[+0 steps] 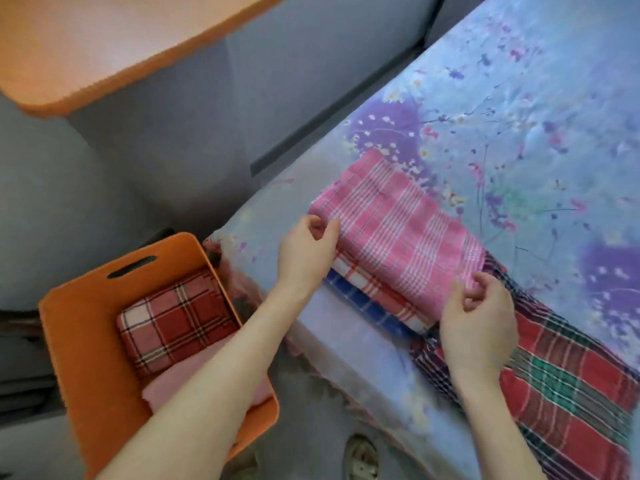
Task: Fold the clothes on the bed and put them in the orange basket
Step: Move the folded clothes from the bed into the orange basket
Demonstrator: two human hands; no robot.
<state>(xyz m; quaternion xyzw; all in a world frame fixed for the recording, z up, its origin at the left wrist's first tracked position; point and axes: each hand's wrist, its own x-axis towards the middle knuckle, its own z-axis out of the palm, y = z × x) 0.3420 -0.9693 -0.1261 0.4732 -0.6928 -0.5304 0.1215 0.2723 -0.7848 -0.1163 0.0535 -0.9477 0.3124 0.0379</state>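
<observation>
Orange basket (83, 341) stands open-topped beside the bed (519, 98), folded cloths (173, 320) inside.

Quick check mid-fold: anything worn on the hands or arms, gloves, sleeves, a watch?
Nothing that shows. The left hand and right hand are bare, without gloves or rings. Both forearms are uncovered down to the picture's edge: no sleeves, watch or bracelet in view.

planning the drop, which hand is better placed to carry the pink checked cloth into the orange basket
Left, probably: the left hand pinches the pink checked cloth on the side nearest the orange basket.
</observation>
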